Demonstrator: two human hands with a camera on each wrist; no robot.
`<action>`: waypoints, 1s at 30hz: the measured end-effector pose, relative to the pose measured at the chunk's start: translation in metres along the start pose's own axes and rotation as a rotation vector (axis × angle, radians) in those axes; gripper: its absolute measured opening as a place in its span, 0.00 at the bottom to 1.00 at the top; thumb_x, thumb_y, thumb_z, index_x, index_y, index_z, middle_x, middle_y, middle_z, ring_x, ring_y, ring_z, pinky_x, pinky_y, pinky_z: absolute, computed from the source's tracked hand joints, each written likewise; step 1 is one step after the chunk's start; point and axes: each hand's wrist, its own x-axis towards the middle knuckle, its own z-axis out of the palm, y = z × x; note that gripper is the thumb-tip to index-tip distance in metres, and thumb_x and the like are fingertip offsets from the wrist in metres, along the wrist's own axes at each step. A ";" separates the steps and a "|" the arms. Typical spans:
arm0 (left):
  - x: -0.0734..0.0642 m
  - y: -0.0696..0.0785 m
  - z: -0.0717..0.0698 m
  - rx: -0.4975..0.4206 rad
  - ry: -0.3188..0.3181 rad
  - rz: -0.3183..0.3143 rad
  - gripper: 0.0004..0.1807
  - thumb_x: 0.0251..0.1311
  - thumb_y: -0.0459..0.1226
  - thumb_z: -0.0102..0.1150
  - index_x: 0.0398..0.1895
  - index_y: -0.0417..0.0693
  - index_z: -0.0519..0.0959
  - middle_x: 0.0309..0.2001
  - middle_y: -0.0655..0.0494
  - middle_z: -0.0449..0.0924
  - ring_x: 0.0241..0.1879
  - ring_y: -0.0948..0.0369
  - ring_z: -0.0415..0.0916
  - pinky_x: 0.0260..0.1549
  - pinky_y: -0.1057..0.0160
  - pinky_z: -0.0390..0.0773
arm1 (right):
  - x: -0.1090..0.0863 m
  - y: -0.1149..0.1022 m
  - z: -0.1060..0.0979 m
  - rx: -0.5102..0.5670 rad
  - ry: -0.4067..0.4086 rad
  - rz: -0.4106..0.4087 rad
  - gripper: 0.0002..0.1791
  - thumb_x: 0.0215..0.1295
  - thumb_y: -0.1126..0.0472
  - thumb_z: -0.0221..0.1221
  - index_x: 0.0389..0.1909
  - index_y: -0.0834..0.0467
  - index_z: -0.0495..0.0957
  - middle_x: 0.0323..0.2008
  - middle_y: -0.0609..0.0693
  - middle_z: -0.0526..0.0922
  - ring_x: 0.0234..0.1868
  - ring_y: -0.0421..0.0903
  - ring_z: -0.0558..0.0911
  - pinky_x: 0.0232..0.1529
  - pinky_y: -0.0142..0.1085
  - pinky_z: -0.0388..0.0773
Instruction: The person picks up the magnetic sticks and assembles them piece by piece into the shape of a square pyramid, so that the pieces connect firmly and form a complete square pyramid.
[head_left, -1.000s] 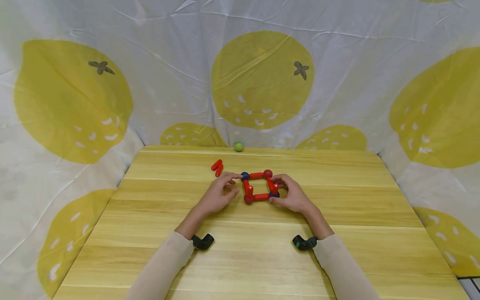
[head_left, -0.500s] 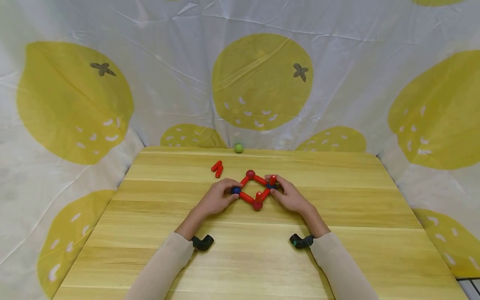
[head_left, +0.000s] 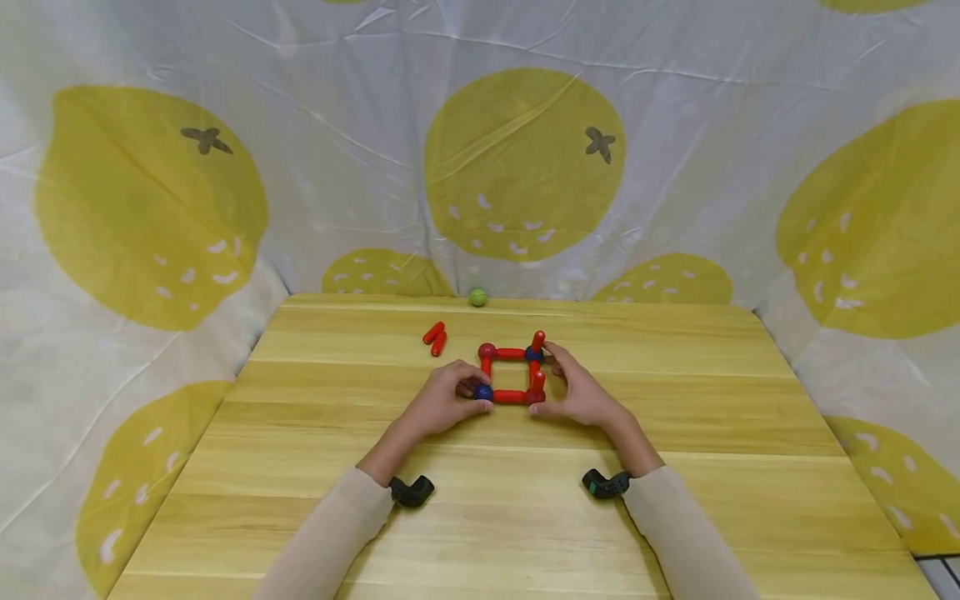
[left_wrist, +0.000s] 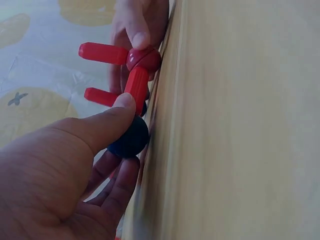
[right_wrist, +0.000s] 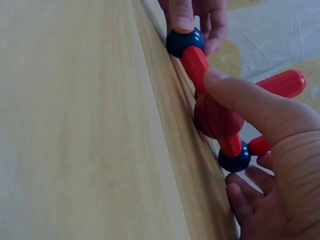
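Observation:
A square frame of red rods (head_left: 511, 397) joined by balls lies on the table, with red balls (head_left: 487, 351) and blue balls on opposite corners. Two more rods (head_left: 538, 340) stand upright on its right-hand corners. My left hand (head_left: 441, 402) holds the near left blue ball (left_wrist: 131, 141) between thumb and fingers. Along the right side my right hand (head_left: 583, 392) grips the frame. Its thumb (right_wrist: 235, 92) lies over the near red ball (right_wrist: 216, 117), while its fingers reach the far blue ball (right_wrist: 234, 158).
Two loose red rods (head_left: 435, 333) lie on the table behind my left hand. A small green ball (head_left: 477, 297) sits at the back edge of the wooden table (head_left: 480, 517). Behind hangs a lemon-print cloth (head_left: 360, 167). Each wrist wears a black camera (head_left: 412, 492).
The frame has turned on the table, so the upright rods moved from its near corners to its right side. My left hand has taken hold of a blue ball; the right hand shifted its grip.

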 end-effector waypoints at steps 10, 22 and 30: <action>0.011 -0.008 -0.025 0.168 0.267 -0.096 0.15 0.66 0.49 0.69 0.44 0.48 0.86 0.38 0.54 0.86 0.36 0.61 0.83 0.40 0.60 0.86 | 0.003 0.000 -0.002 0.008 0.006 0.043 0.64 0.51 0.47 0.80 0.83 0.47 0.48 0.76 0.51 0.64 0.75 0.55 0.67 0.78 0.53 0.60; 0.033 -0.019 -0.054 0.383 0.442 -0.249 0.16 0.57 0.45 0.77 0.30 0.41 0.84 0.30 0.47 0.86 0.27 0.54 0.80 0.29 0.57 0.81 | 0.004 -0.004 -0.005 0.013 -0.008 0.030 0.65 0.51 0.47 0.79 0.83 0.50 0.48 0.76 0.54 0.64 0.75 0.56 0.67 0.78 0.53 0.60; 0.032 -0.019 -0.048 0.245 0.305 -0.277 0.22 0.65 0.37 0.70 0.57 0.34 0.79 0.42 0.43 0.86 0.42 0.51 0.85 0.44 0.53 0.86 | 0.006 -0.001 -0.008 0.004 -0.011 0.035 0.64 0.51 0.46 0.79 0.83 0.50 0.49 0.76 0.52 0.63 0.76 0.54 0.66 0.78 0.52 0.61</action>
